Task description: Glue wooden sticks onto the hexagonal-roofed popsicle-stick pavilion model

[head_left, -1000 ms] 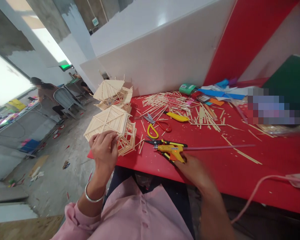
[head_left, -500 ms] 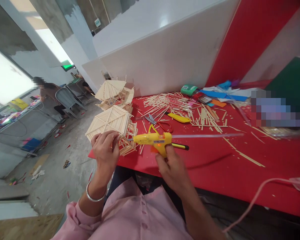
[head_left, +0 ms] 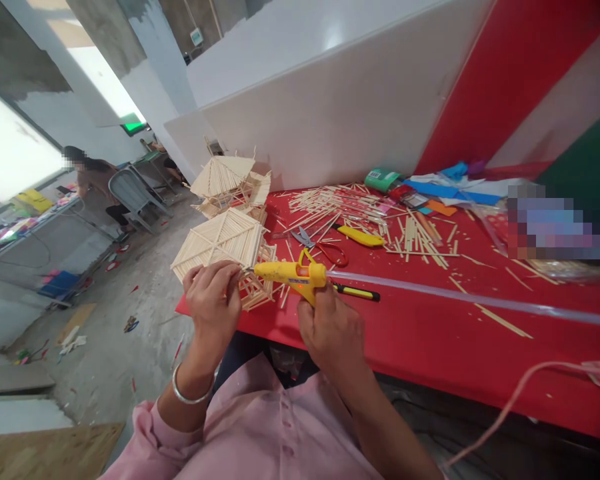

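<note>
My right hand [head_left: 333,327] is wrapped round the grip of a yellow hot glue gun [head_left: 285,272]. A long clear glue stick [head_left: 455,293] runs out of its back end to the right. The gun's nozzle points left and meets the fingertips of my left hand [head_left: 213,297]. Those fingers are pinched together, and what is between them is too small to make out. Just behind my left hand stands a model [head_left: 220,240] of thin wooden sticks with a many-sided roof. A second stick model [head_left: 225,175] with a pointed roof stands beyond it.
Red-handled scissors [head_left: 333,253], a yellow folding tool [head_left: 360,235] and a black-and-yellow cutter [head_left: 357,292] lie on the red table [head_left: 420,347]. Loose sticks [head_left: 415,240] are scattered behind. A pink cord [head_left: 500,407] hangs at the right edge. Another person [head_left: 97,177] sits far left.
My right hand has brought the glue gun left, so its nozzle is now at my left fingertips. The glue stick reaches farther right in view. My left hand has barely moved.
</note>
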Available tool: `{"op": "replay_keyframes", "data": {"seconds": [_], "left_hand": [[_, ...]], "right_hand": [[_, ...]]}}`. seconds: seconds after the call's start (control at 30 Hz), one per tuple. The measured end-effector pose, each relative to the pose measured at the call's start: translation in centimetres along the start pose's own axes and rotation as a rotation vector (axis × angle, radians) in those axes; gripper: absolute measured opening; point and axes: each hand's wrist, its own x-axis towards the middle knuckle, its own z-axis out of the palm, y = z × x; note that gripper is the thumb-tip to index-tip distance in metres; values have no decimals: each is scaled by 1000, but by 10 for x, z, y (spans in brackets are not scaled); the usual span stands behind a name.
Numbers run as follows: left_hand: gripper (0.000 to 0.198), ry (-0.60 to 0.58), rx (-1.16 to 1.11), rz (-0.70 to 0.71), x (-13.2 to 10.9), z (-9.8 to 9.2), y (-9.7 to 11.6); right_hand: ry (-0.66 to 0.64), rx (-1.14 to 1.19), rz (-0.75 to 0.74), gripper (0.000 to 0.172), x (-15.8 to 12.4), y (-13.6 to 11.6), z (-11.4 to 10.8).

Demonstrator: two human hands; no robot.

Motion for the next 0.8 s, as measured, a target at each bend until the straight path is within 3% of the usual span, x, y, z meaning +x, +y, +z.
{"op": "replay_keyframes", "data": {"seconds": [0.63,0.8], "left_hand": [[14,-13,12,35,-1,-4,1],[15,-4,10,36,-1,-4,1]], "right_hand": [[164,-129,-53,12,-6,-8,-5],[118,29,-47,14,-8,-10,-6]]}}
